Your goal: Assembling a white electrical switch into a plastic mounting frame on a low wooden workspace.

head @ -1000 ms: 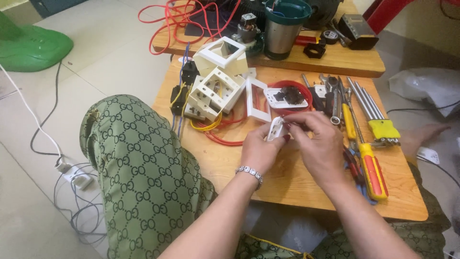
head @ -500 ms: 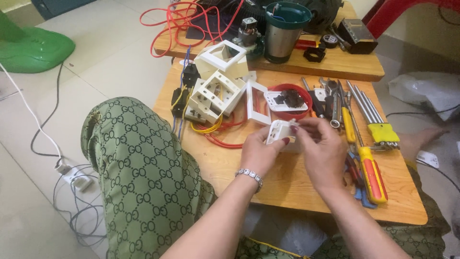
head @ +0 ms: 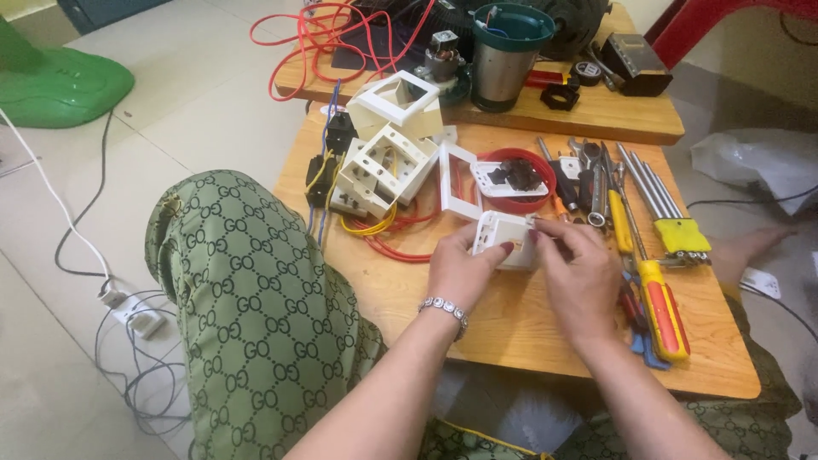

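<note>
Fingers (head: 545,243) hide white socket module (head: 503,234) underside.

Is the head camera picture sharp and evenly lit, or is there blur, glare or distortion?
Head view: soft, even light, no strong glare; the left hand and right hand on the white socket part look slightly soft; the wooden table edges bend a little, wide-angle style.
</note>
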